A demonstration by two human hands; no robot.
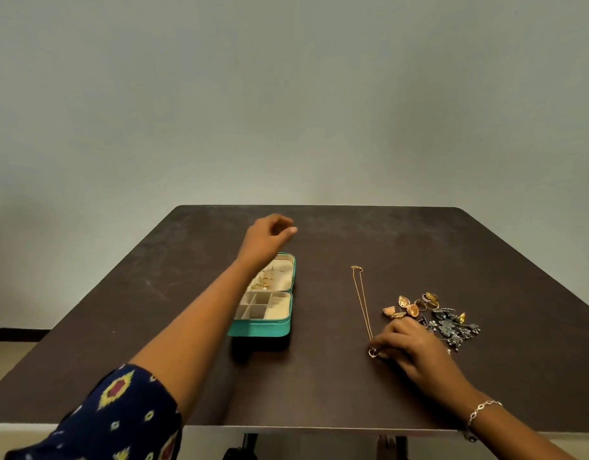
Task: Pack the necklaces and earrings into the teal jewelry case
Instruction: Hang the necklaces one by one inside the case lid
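The worktop (186, 277) carries the teal jewelry case (264, 308), lid open for loading. The left hand (268, 239) hovers beyond it, loosely curled, empty. The right hand (407, 346) pinches the gold necklace (362, 300) at its pendant end, beside the earring pile (435, 318), well right of the case.

1. The table (319, 386) top is dark brown, matt, with pale scuffs.
2. The teal jewelry case (258, 328) has a smooth, faintly sheened shell and a cream, soft-looking matt lining.
3. The necklace (362, 300) is a fine, shiny gold-coloured metal chain.
4. The earrings (406, 307) are bright gold-coloured metal; those beside them are dull dark-grey metal.
5. The sleeve (120, 416) is printed navy cloth.
6. The bracelet (482, 410) is silvery metal.
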